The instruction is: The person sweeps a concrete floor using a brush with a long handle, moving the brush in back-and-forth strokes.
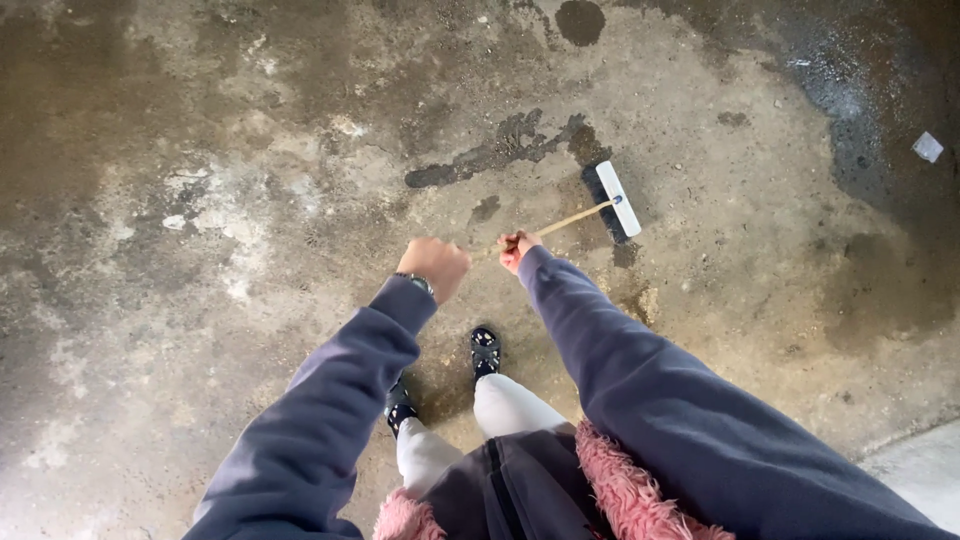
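A push broom with a white head [613,199] and black bristles rests on the stained concrete floor [250,200] ahead of me, a little to the right. Its thin wooden handle [572,219] runs back toward me. My right hand [517,247] grips the handle lower down, closer to the head. My left hand [436,265], with a wristwatch on the wrist, is fisted around the handle's upper end, which is hidden inside the fist. Both arms wear dark blue sleeves.
My two feet in dark shoes [485,351] stand on the floor below the hands. A dark wet patch [860,90] spreads at the upper right, with a small white scrap [927,147] in it. A paler slab edge [920,465] shows at the lower right.
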